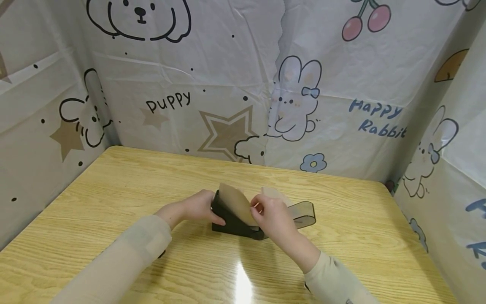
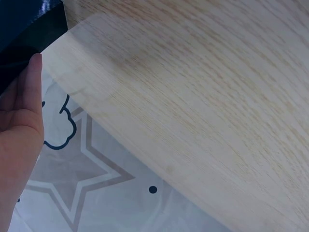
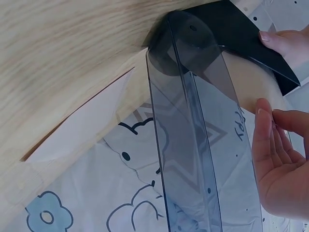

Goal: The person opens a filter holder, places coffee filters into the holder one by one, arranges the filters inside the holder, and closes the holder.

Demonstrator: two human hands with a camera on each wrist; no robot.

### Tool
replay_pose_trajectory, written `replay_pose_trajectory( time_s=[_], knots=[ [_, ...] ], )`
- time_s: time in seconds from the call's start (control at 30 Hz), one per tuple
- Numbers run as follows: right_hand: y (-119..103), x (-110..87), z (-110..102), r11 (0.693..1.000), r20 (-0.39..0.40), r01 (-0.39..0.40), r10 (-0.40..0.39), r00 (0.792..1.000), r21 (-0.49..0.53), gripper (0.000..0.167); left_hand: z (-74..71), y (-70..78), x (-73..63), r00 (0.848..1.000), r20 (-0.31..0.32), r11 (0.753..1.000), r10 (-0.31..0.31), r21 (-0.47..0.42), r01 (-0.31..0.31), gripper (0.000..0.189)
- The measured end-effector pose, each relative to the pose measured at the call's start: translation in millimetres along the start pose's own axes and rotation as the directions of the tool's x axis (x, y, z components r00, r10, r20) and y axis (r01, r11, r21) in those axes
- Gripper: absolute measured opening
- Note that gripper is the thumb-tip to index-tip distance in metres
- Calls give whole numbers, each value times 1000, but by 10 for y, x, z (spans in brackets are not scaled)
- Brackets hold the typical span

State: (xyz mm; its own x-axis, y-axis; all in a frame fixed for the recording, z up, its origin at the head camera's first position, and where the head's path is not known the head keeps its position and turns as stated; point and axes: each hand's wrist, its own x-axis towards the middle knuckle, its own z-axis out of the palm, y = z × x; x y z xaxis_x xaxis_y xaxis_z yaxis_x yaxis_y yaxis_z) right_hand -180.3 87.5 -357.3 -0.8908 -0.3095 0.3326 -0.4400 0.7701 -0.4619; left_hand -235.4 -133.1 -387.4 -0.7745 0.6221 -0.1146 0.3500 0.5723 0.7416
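My left hand [image 1: 200, 206] grips the left end of a black box [image 1: 232, 222], its thumb lying along the near face. Out of the box's top stands a thin, slightly curved brown paper sheet [image 1: 236, 202]. Thumb and forefinger of my right hand [image 1: 276, 214] pinch that sheet by its right edge. A smoky see-through lid [image 3: 186, 135] is hinged at the box's right end and swung open to the right. Behind my right hand another paper sheet [image 3: 86, 120] lies on the table, partly hidden in the head view.
The box stands on a pale wood-grain table [image 1: 182, 261]. Wall sheeting [image 1: 220, 63] with cartoon prints hangs along the table's back edge and both sides. Light reflects off the tabletop in front of the box.
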Motion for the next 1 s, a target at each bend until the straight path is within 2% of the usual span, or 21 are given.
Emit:
replay_pose_trajectory(
  time_s=[0.37, 1.0],
  knots=[
    [29, -12, 42, 1000, 10, 11, -11, 1000, -4, 6, 4, 6, -2, 1000, 12, 1000, -12, -18, 12, 23],
    [21, -49, 76, 999, 55, 9, -6, 998, -42, 5, 2, 7, 5, 1000, -1, 1000, -20, 15, 20, 24]
  ],
)
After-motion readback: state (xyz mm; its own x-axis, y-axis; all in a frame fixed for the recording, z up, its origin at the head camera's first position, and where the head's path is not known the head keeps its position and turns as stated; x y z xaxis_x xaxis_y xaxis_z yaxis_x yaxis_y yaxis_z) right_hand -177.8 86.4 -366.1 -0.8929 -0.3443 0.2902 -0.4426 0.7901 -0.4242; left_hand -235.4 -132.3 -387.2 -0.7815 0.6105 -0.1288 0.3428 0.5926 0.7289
